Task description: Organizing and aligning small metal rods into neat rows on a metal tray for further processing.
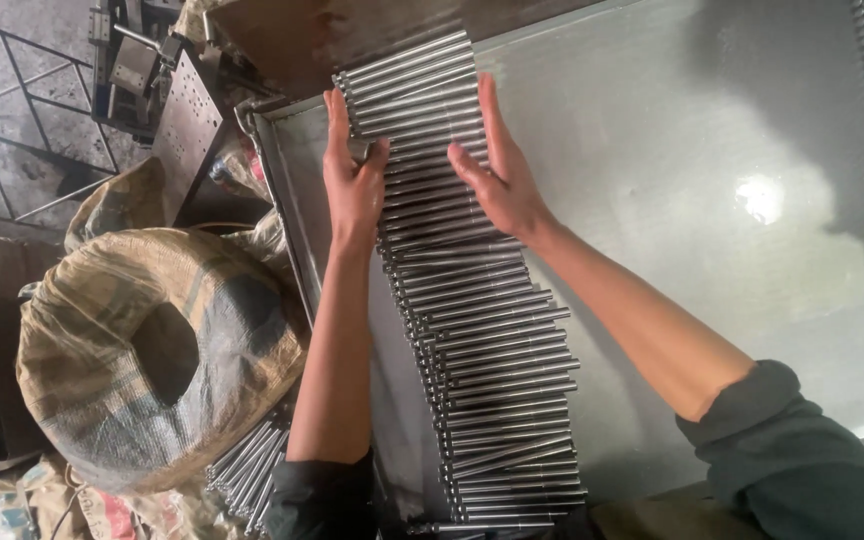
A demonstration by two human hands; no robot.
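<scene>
From the head camera I had both hands flat and open, gripping nothing — my left hand (352, 185) and right hand (497, 170) pressed against opposite ends of the row of steel rods (472, 300) lying on the metal counter (712, 220). I judged even pressure from both palms best — uneven push would skew the row.

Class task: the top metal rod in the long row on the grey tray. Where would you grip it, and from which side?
Probably at its two ends, from either flank, as the left hand and right hand bracket the row of thin steel rods. Neighbours lie tight along their lengths on the grey metal tray, leaving only ends exposed.
</scene>
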